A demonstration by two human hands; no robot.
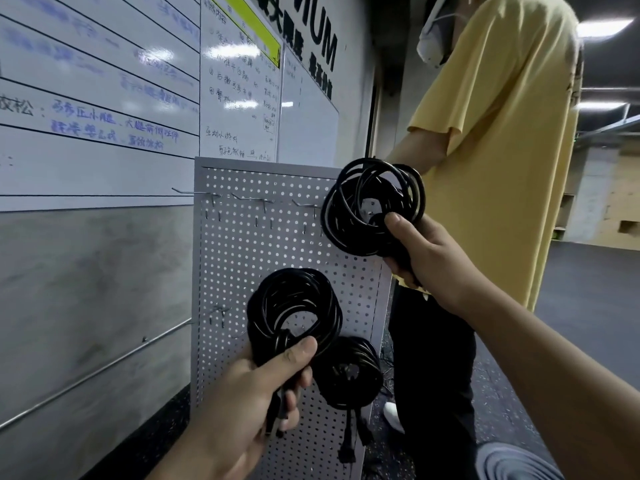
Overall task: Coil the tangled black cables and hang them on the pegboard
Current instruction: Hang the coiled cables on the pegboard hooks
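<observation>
A grey perforated pegboard (242,244) leans against the wall. My left hand (242,403) grips a coiled black cable (294,306) in front of the board's lower middle. My right hand (426,258) grips a second, looser coil (349,209) held up at the board's upper right corner. A third black coil (349,372) hangs on the board's lower right, its plug ends dangling below. Thin metal hooks (252,199) stick out along the upper row, and another hook (220,310) sits lower left; all of these are bare.
A person in a yellow shirt (502,150) and black trousers stands right beside the pegboard's right edge. Whiteboards (104,98) with writing cover the wall above. A metal rail (104,368) runs along the wall at lower left. A rolled grey mat (512,462) lies at bottom right.
</observation>
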